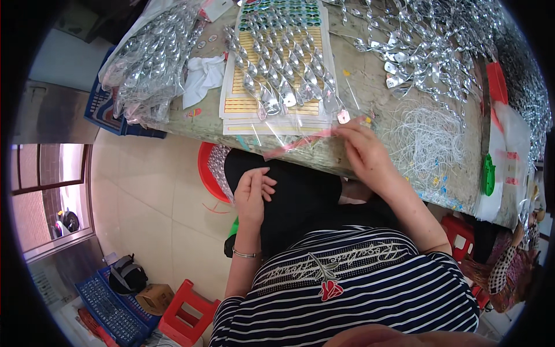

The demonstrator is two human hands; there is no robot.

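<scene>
The right hand's (364,153) grip is narrow, pinching a pink strip (302,141) at nine o'clock along the tabletop's (367,69) edge. The left hand (251,194), loosely curled, contents unclear, is at eight; silver twists (287,97) lie toward eleven, tangled string (429,141) toward three.

Worktop (361,66): worn greyish surface, some stains. Far left, clear bag (153,63) full of twisted silver strips. Just right of it, crumpled white cloth (203,76). Middle: flat stack of paper sheets (230,124), yellow bands on the top one, reaching close to the near edge. Far right: loose silver strips (430,55) in a spread heap. Nearer, same side: tangle of thin whitish threads (426,137), blue and yellow scraps (443,189) at its near end.
</scene>
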